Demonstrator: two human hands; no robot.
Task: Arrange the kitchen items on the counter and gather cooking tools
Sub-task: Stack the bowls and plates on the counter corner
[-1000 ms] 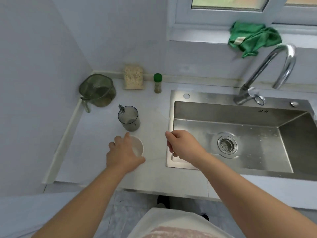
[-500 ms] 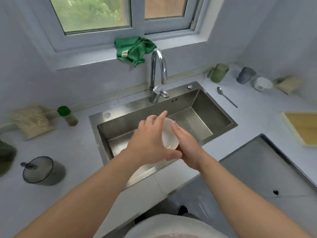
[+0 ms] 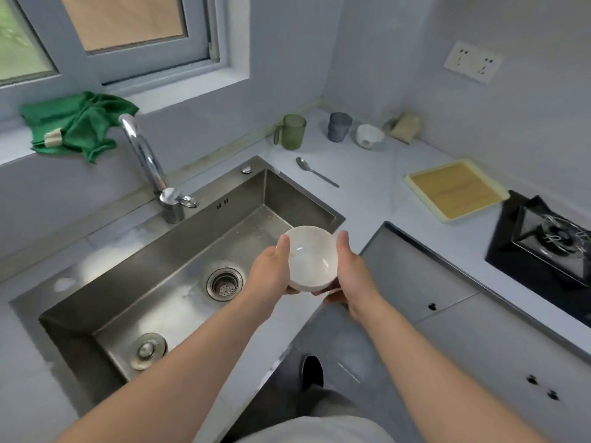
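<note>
Head view, single entry.

**Item:** white bowl [image 3: 311, 259]. It was round, so there was no long axis to record. Its mouth faced up and was tipped slightly toward the wearer, with the base underneath.

**Position:** it was held in the air over the near right corner of the sink [image 3: 287, 193], where the basin met the surface [image 3: 367, 199]. It touched neither.

**Holders:**
- The left hand [image 3: 271, 273] was on the bowl's left flank and the right hand [image 3: 355, 273] on its right.
- Each thumb lay up along the rim, and the fingers [image 3: 331, 297] were curled beneath the base.
- Both hands were closed round the bowl and carried nothing else.
- The bowl sat between them, equally near to each.

**Governing relation (judged):** a gathered group stood well apart from the bowl, ahead and to the right, along the back of the surface.
- It comprised a green mug [image 3: 292, 132], a grey cup [image 3: 339, 126] and a second white bowl [image 3: 369, 135].
- A spoon [image 3: 315, 171] lay nearer, flat on the surface, with its handle running toward the right.
- The right hand was on the side facing that group, so it looked the likelier carrier.
- The path forward and to the right would need to clear the spoon.
</note>
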